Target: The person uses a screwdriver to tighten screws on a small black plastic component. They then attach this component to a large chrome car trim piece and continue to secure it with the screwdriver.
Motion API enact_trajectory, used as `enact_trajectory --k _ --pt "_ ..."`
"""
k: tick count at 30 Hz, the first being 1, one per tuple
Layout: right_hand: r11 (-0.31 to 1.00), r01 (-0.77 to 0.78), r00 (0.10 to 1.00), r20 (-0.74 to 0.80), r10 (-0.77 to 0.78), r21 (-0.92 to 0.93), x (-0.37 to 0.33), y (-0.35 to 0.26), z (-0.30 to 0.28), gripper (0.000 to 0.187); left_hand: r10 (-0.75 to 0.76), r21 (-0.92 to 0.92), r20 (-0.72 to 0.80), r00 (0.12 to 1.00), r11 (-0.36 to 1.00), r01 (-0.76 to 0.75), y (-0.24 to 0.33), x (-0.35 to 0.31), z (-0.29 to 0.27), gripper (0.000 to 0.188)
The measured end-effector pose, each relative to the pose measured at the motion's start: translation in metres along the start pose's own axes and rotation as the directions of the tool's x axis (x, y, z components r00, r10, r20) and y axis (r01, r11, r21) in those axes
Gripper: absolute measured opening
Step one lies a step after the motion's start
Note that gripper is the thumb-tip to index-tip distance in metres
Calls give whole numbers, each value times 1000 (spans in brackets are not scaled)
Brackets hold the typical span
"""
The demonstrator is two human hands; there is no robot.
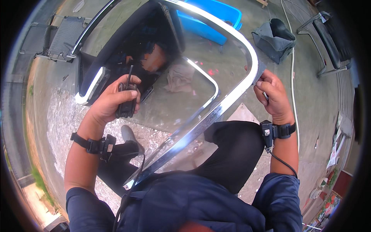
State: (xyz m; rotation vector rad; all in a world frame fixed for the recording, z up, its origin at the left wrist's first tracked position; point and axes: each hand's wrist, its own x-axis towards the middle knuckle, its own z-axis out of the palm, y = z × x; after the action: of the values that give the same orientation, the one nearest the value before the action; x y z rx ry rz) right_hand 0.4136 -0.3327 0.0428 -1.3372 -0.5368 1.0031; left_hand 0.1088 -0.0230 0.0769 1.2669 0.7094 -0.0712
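Note:
A chair with a bent chrome tube frame [218, 112] lies tipped in front of me, one tube end over my lap. Its dark seat shell [116, 50] is on the far left side. My left hand [116, 96] is closed around a black folding hex-key set [126, 101], with one thin key sticking up beside the seat. At the bend of the tube, my right hand [273, 91] is closed on the chrome frame, thumb on the near side. A grey piece [260, 72] sits against the bend there. A small metal piece [265, 96] shows among the right fingers; its kind is unclear.
Beyond the frame stands a blue plastic bin [208, 19]. A dark grey bag [275, 40] and a pale hose [292, 65] lie to the right. Other chairs stand at far left [67, 36] and far right [328, 40]. A crumpled cloth [180, 78] shows through the frame.

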Motion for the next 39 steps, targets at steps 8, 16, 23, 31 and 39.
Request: enact_trajectory --k 8,16,23,31,39 --pt "925 -30 999 -26 43 379 3 1 18 35 -71 158 110 991 986 53 -32 -136 22 51" --pt "909 5 994 -98 39 417 2 14 24 40 60 614 82 995 784 -98 -40 -184 48 65" --pt "900 6 992 -118 51 437 4 17 23 43 173 800 66 983 579 -156 -62 -207 48 57" --pt "898 23 988 -147 46 439 5 17 31 45 152 837 -69 986 547 -26 -90 -232 46 44" --pt "881 5 991 -120 59 473 2 18 34 46 218 774 -238 947 631 49 -116 -244 47 45"
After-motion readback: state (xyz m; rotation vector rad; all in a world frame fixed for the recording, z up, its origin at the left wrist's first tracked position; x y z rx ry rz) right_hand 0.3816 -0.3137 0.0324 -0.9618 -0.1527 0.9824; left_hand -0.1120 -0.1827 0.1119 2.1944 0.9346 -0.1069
